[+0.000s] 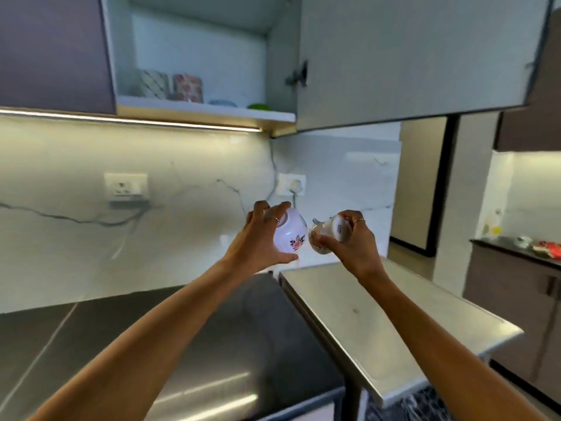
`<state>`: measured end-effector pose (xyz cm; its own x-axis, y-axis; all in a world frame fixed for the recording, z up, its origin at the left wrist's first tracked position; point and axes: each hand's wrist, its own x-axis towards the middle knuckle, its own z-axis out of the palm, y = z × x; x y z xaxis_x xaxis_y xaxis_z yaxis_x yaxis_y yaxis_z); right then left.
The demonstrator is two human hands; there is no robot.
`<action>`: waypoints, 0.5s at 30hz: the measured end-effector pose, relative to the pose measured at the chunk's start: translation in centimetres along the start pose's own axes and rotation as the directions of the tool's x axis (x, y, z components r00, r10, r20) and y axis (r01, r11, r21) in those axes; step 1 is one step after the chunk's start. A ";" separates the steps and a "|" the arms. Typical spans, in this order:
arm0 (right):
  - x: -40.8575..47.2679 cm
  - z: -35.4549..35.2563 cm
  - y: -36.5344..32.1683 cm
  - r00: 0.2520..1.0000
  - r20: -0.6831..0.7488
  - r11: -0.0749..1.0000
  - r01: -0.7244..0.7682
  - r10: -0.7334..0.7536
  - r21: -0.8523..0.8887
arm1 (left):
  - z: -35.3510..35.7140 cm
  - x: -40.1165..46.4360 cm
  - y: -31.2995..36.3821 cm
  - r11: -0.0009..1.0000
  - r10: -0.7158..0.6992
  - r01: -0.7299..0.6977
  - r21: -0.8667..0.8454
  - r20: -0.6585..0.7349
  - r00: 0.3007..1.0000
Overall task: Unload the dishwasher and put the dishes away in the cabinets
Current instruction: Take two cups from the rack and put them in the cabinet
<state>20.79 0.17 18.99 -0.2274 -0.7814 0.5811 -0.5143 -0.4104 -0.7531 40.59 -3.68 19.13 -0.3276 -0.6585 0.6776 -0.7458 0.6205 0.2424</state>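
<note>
White floral cup (290, 230) gripped by left hand (258, 241); second cup (329, 233) gripped by right hand (352, 241) | open cabinet (206, 109) part-stocked; both cups unshelved

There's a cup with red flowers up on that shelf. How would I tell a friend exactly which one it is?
Look into the open wall cabinet above the lit backsplash and go to its bottom shelf. Two cups stand side by side at the left; the floral cup is the right-hand one. Its red flower pattern sets it apart from the grey striped cup beside it.
</note>
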 end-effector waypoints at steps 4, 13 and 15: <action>3.7 2.6 -4.2 0.983 0.032 0.983 0.183 -0.183 0.009 | -5.0 2.1 -2.9 0.995 0.006 0.007 0.102 -0.124 0.992; 13.3 5.4 -11.2 0.915 -0.041 0.904 0.402 -0.400 0.147 | -13.5 8.7 -7.4 0.980 -0.053 0.113 0.166 -0.329 0.943; 15.9 6.0 -12.0 0.903 -0.064 0.888 0.430 -0.425 0.161 | -15.1 10.5 -8.1 0.979 -0.060 0.126 0.163 -0.358 0.932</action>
<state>28.30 -10.16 35.44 -0.0390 -0.5009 0.8646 -0.4217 -0.7762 -0.4687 51.95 -9.23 34.76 -0.0529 -0.4981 0.8655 -0.8656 0.4551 0.2090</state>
